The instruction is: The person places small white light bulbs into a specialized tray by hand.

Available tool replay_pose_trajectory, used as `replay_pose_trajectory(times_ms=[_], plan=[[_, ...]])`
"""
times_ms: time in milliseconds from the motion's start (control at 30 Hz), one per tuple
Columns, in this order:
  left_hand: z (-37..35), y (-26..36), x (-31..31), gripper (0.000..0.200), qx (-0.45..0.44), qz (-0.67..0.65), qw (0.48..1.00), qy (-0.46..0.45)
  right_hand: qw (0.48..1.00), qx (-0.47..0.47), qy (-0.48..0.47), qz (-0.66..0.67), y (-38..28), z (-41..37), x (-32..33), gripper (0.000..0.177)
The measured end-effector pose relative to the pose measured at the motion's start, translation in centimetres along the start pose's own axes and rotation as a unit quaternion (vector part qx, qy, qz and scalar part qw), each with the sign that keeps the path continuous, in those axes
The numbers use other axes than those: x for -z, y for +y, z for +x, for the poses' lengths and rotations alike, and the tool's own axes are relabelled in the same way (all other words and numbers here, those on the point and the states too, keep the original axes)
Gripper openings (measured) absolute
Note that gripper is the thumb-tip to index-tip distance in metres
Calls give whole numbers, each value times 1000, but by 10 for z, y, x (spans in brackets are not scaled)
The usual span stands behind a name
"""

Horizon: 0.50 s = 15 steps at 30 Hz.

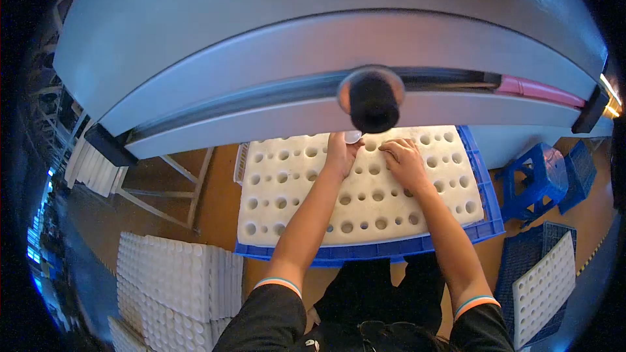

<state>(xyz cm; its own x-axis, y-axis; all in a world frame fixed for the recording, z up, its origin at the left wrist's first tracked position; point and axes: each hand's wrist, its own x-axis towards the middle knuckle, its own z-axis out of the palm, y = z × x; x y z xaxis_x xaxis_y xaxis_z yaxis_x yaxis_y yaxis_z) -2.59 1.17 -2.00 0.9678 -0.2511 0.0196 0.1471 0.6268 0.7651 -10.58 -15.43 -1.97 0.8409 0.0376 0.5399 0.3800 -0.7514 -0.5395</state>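
A thick white foam tray (306, 205) with rows of large and small round holes lies flat in front of me. Near its far edge my left hand (338, 155) is closed on a small whitish, see-through round piece (353, 136); its exact kind does not show. Just to the right, my right hand (405, 161) rests low over the foam, its fingers bent together and pointing left beside a hole. Whatever those fingertips hold, if anything, is hidden.
Under the foam is a blue plastic crate (490, 212). A grey machine housing (326, 45) with a black knob (374, 104) overhangs the far side. Stacked white foam trays (163, 280) stand at left; a blue stool (536, 179) and another foam tray (544, 287) are at right.
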Motion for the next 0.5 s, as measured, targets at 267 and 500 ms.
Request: replay_pose_trajectory(times_ms=[267, 500], plan=[[14, 14, 15, 28, -132, 55, 982, 121, 1000, 7, -7, 15, 7, 1, -1, 16], [88, 90, 188, 32, -149, -5, 973, 176, 1000, -2, -16, 24, 6, 1, 2, 17]])
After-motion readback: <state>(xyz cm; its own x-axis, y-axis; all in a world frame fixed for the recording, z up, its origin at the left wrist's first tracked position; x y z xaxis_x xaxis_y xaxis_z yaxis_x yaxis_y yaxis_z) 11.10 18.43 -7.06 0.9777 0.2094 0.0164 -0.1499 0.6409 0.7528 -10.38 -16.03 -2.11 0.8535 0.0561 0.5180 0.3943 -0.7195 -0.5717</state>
